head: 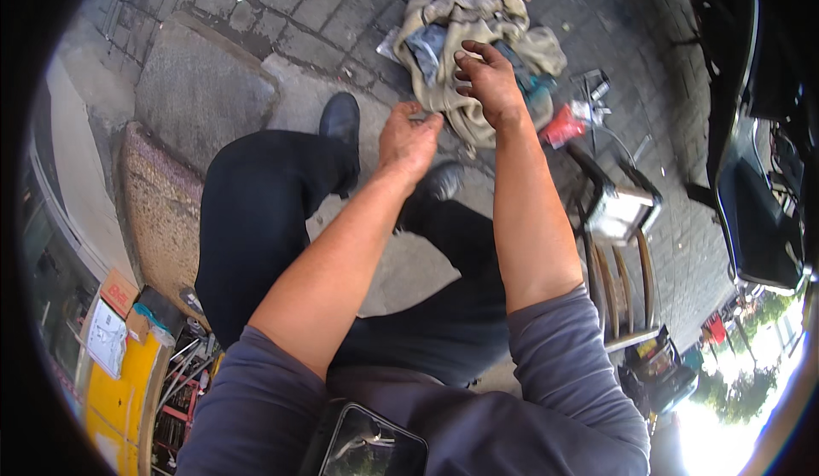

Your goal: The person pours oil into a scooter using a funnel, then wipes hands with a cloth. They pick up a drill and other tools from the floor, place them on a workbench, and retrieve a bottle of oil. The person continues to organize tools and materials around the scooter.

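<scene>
My left hand (409, 140) is held out above my shoes with its fingers loosely curled, and nothing shows in it. Higher and to the right, my right hand (491, 79) has its fingers apart and bent, without a visible object. It appears over a crumpled beige cloth (448, 95) heaped on the paving; whether it touches the cloth cannot be told. Blue cloth pieces (427, 50) and a teal cloth (540, 86) lie among the beige folds. Beside the heap, to the right, is a red plastic packet (564, 126).
A wooden chair (617, 277) stands at the right, near a dark motorcycle (761, 214). Stone slabs (205, 73) lie at the left. A yellow cabinet (118, 405) with boxes and tools is at the lower left. A phone (374, 444) rests against my torso.
</scene>
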### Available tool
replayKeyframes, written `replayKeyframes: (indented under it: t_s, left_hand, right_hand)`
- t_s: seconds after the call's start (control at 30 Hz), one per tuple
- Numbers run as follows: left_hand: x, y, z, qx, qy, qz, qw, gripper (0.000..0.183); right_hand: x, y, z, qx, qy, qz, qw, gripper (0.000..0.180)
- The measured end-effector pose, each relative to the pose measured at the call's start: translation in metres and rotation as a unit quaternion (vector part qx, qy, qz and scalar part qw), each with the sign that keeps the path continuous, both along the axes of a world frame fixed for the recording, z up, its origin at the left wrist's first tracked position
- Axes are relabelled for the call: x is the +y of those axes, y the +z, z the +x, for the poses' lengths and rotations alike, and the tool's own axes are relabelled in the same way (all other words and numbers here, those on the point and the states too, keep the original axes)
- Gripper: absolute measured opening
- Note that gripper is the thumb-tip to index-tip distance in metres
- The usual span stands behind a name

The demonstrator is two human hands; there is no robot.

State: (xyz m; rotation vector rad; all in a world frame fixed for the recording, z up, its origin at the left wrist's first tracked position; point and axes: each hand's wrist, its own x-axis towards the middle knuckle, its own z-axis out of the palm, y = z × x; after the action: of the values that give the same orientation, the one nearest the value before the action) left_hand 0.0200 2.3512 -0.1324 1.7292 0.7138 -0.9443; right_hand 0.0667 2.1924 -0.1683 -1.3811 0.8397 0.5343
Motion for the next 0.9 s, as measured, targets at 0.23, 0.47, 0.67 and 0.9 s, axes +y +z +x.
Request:
replayKeyframes:
  t_s: [0.23,0.47,0.67,0.9]
  left_hand:
    - [-0.006,-0.109,0.078,-0.131,0.025,0.071,0.989,0.054]
    - [-0.019,-0.111,0.112,-0.273,0.025,0.042,0.961,0.058]
    - [-0.052,-0.097,0.125,-0.102,0.145,-0.219,0.959,0.058]
    - [-0.090,-0.035,0.056,0.066,-0.021,-0.572,0.818,0.053]
  right_hand:
    - [0.016,-0.181,0.087,-0.100,0.100,-0.131,0.981,0.067]
    - [0.017,-0.137,0.088,-0.184,-0.190,-0.046,0.963,0.018]
    - [-0.003,0.011,-0.010,-0.310,-0.270,0.237,0.880,0.012]
    - [-0.016,-0.021,-0.041,-0.349,-0.370,0.065,0.858,0.031]
